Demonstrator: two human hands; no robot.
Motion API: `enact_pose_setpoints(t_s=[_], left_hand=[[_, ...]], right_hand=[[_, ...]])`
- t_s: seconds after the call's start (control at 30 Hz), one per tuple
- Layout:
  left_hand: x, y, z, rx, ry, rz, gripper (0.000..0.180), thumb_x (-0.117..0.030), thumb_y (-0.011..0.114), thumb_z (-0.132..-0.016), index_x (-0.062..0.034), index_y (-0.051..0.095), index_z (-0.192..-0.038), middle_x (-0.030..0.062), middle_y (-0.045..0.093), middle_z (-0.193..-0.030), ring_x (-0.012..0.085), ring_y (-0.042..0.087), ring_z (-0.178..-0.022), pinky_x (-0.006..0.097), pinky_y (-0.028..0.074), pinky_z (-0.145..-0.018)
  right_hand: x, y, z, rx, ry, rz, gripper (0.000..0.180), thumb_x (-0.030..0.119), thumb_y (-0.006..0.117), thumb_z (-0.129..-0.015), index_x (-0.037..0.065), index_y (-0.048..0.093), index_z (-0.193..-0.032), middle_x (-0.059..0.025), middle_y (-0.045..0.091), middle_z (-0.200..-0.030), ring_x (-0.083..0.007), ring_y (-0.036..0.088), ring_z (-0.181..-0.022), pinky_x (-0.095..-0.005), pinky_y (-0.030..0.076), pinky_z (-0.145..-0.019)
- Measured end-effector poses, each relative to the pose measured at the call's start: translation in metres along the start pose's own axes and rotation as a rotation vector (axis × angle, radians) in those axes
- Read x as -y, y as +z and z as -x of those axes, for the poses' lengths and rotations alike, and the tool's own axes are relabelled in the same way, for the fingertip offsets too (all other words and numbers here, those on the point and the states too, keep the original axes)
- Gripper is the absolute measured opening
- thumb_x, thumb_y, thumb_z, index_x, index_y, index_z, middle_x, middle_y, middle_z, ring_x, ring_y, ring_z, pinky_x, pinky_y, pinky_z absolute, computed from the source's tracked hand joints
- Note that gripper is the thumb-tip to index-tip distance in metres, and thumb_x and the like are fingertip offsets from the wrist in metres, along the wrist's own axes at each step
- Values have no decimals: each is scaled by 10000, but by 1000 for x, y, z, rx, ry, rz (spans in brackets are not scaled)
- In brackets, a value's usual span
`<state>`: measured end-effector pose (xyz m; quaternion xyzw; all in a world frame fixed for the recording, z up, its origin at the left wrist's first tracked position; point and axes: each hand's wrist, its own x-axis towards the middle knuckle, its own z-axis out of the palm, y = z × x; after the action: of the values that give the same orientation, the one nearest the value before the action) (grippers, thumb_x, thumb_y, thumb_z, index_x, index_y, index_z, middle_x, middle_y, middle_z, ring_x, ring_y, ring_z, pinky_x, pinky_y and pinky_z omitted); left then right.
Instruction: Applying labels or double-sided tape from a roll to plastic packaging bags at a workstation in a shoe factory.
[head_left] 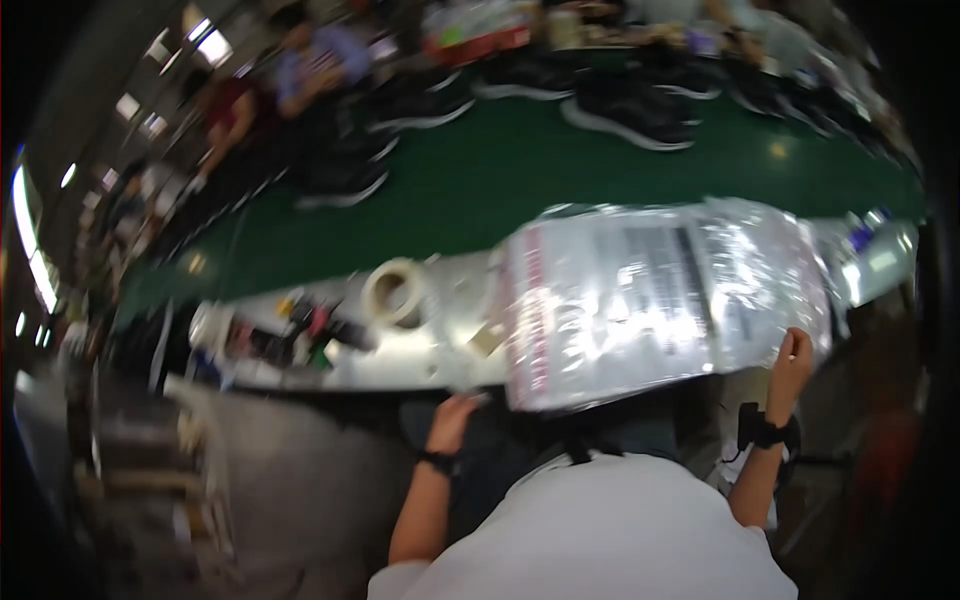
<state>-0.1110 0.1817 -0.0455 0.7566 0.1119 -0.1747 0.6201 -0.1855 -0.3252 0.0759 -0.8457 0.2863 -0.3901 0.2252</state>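
A large clear plastic bag (pixel 620 300), shiny and creased, lies flat on the metal ledge in front of me. It has a pink-red strip along its left side and dark print across its middle. Its near edge hangs toward my lap. At the bag's lower right edge is my right hand (pixel 790 372), its fingers bent together; whether they pinch the plastic is unclear. My left hand (pixel 453 425) is by the ledge's near edge, left of the bag, its fingers smeared by motion. A roll of tape (pixel 393 292) stands on the ledge to the left.
Beyond the ledge runs a green conveyor belt (pixel 480 170) carrying several black shoes with pale soles (pixel 635 110). Small tools and bits (pixel 310 325) clutter the ledge's left end. A small tan piece (pixel 487 340) lies beside the bag. Other people (pixel 320 65) sit across the belt.
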Motion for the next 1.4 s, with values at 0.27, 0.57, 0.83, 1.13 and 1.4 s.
enact_pose_setpoints(t_s=[0.27, 0.57, 0.83, 1.13, 1.4], left_hand=[[-84, 24, 62, 56, -49, 764, 226, -148, 491, -895, 0, 518, -1064, 69, 594, -939, 149, 604, -811, 286, 514, -692], [-97, 35, 61, 9, 138, 737, 187, -163, 502, -899, -27, 529, -1024, 44, 588, -913, 119, 590, -790, 263, 507, -669], [-114, 47, 72, -729, 807, -602, 164, -82, 541, -863, 27, 527, -986, 58, 578, -864, 105, 550, -738, 227, 455, -651], [-111, 41, 61, -330, 341, 186, 157, -97, 576, -858, 34, 609, -937, 14, 604, -800, 42, 518, -701, 180, 422, -657], [-116, 37, 55, -500, 517, 117, 143, -94, 527, -880, 28, 593, -916, 27, 578, -830, 44, 490, -663, 190, 408, -602]], right_hand=[[199, 84, 96, 1439, -248, -727, 129, 65, 534, -834, 22, 570, -951, -52, 572, -881, -119, 558, -755, -227, 447, -668], [240, 107, 140, 1779, -46, -980, 130, 120, 513, -879, 10, 545, -941, -2, 538, -774, -74, 476, -736, -227, 402, -665], [247, 117, 142, 1458, -242, -910, 93, 91, 597, -803, 5, 592, -839, -62, 565, -788, -167, 528, -711, -262, 417, -643], [256, 133, 150, 1286, -288, -888, 96, 94, 636, -750, 3, 604, -760, -81, 524, -756, -209, 525, -723, -292, 415, -633], [212, 100, 111, 1281, -591, -477, 176, 194, 665, -720, 38, 586, -708, -97, 576, -771, -299, 556, -756, -388, 445, -635]])
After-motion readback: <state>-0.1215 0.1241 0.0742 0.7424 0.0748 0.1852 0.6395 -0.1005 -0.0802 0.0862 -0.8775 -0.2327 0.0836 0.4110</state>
